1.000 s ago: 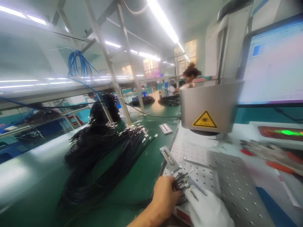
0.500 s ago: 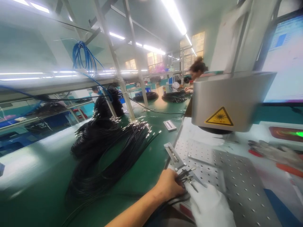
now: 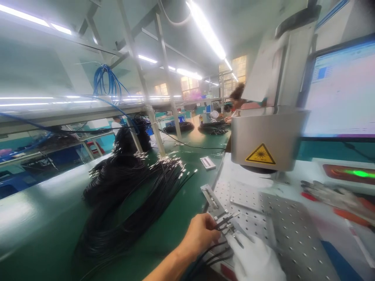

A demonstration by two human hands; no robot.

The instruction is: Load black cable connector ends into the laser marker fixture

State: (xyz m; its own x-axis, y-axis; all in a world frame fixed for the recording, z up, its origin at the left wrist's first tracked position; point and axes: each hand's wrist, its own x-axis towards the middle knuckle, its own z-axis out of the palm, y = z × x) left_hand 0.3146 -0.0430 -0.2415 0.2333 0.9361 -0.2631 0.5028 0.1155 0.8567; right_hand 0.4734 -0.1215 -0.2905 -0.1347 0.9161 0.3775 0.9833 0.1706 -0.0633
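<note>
I'm seeing a yellow laser-warning triangle (image 3: 260, 154), its lettering too blurred to read. Black cable ends (image 3: 225, 221) are pointing diagonally forward and right, at the left edge of the perforated metal plate (image 3: 295, 230); the bare left hand (image 3: 202, 233) is pinching them, while the white-gloved right hand (image 3: 254, 253) is sitting alongside, its grip unclear.

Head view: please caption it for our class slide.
Bare left hand and gloved right hand work at black cables near a holed metal plate.

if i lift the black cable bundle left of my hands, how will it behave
The black cable bundle will likely flop, since it lies in loose curves. It may feel heavy, given many strands, and its crowded bright tips could snag.
</note>
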